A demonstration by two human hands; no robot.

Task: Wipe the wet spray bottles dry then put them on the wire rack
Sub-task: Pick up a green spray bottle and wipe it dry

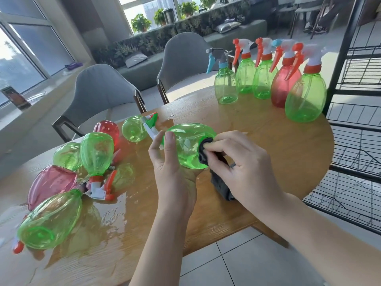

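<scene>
My left hand [168,162] grips a green spray bottle [188,144] lying sideways above the table, its nozzle pointing left. My right hand [237,162] pinches a dark grey cloth [206,151] against the bottle's base; the rest of the cloth hangs down to the table. Several wet green and red bottles [97,151] lie in a heap on the left. Several upright bottles [261,79] stand in a row at the table's far right. The black wire rack [358,129] stands just right of the table.
The wooden table [268,141] has water pooled on its left half [111,215]. Two grey chairs [103,89] stand behind it. A window ledge with potted plants runs along the back. Tiled floor lies below the table's near edge.
</scene>
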